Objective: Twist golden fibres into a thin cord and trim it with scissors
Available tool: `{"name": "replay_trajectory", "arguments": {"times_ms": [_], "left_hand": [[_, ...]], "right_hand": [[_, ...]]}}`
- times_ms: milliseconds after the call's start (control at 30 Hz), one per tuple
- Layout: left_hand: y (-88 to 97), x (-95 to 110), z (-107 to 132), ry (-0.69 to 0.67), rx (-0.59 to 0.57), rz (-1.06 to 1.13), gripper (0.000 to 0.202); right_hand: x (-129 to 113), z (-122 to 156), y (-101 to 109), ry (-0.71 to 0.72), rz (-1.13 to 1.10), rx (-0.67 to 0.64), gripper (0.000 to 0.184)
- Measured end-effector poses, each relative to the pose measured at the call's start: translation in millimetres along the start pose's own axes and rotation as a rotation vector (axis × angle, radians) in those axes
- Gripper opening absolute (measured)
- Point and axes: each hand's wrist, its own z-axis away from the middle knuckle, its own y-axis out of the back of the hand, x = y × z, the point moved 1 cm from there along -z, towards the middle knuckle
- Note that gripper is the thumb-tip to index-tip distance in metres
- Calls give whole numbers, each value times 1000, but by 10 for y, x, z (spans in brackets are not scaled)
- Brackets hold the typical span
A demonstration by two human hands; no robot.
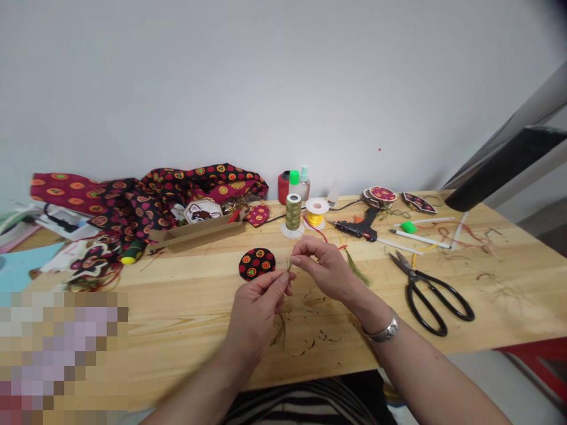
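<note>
Over the middle of the table my left hand [259, 304] pinches a bundle of olive-green thread between thumb and fingers. The loose strands of this thread tassel [279, 332] hang out below that hand. Close against it, my right hand [325, 268] has thumb and forefinger closed on the upper end of the same thread; the exact grip is partly hidden by the fingers. Just behind my left hand lies a round black patterned fabric piece [257, 263]. Another olive-green tassel [357, 268] rests on the table beyond my right wrist.
Black-handled scissors [429, 292] lie at the right. Behind are a green thread spool [293, 212], a yellow thread spool [315, 213] and a black glue gun [361, 227]. Patterned cloth [146, 198] and a cardboard tray [204, 234] are at back left. Thread scraps litter the tabletop.
</note>
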Motion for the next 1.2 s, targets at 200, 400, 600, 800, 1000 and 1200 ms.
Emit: {"name": "replay_trajectory", "arguments": {"times_ms": [200,400,600,800,1000,1200], "left_hand": [[-15,4,-10,-1,-7,12,19],[-12,-5,-11,-6,-12,-7,17],[-12,-17,-5,2,-29,21,16],[-15,-9,-3,-17,-27,14,15],[-8,3,4,8,-18,71,15],[-2,23,12,14,-7,72,16]], "right_hand": [[-15,2,-4,-36,-30,6,13],[-28,1,-11,-49,-39,16,12],[-25,-1,-16,-66,-48,19,12],[-19,8,-17,-64,-58,28,13],[-14,-15,27,-124,-69,136,22],[4,16,-5,-327,-349,-156,26]]}}
